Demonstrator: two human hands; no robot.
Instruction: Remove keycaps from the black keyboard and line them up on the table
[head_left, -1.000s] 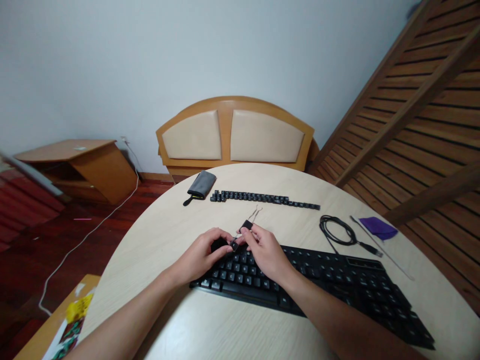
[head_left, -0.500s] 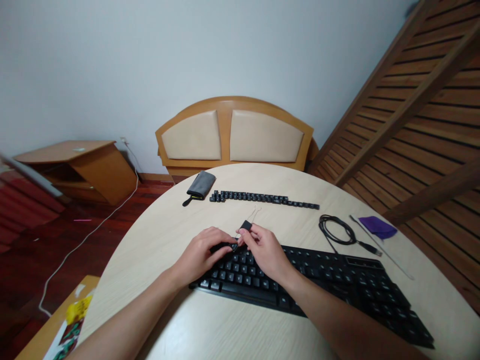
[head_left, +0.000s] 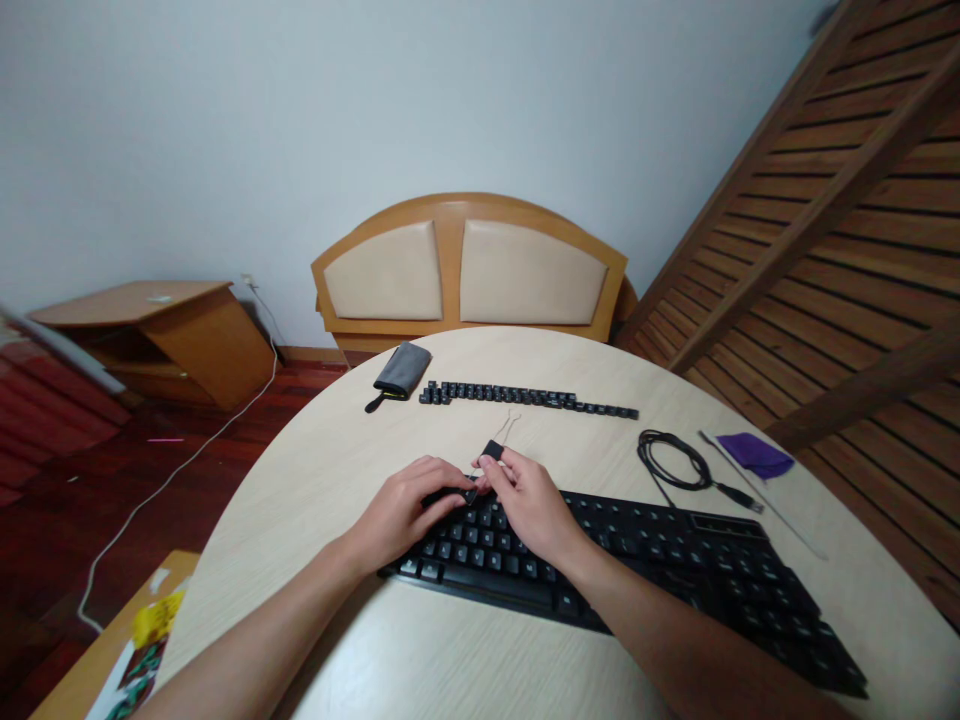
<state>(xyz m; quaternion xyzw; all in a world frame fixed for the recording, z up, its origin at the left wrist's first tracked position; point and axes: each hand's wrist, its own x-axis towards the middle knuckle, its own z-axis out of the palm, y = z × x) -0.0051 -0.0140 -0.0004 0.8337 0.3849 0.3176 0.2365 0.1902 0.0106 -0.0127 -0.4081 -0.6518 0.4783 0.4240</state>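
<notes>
A black computer keyboard (head_left: 487, 590) lies at a slant across the front of the table under both my hands. My right hand (head_left: 534, 500) grips a wire keycap puller (head_left: 493, 450) by its black middle, and one pair of wire ends points up and away. The puller's lower wires run down to the upper left part of the keyboard. There my left hand (head_left: 409, 505) has thumb and index finger closed around a black keycap (head_left: 470, 494) at the wire tips. Whether that keycap is fully clear of the board is hidden by the fingers.
Loose keycaps (head_left: 510, 394) stand in rows behind the keyboard, beside a grey pouch (head_left: 403, 370). On the right lie a coiled USB cable (head_left: 679, 462), a thin rod-like tool (head_left: 765, 495) and a purple cloth (head_left: 756, 455). The round table (head_left: 322, 450) ends near a wooden headboard (head_left: 450, 210).
Hardly anything differs. The keycap puller's upper wire ends have shifted slightly to the left; both hands keep their places at the keyboard.
</notes>
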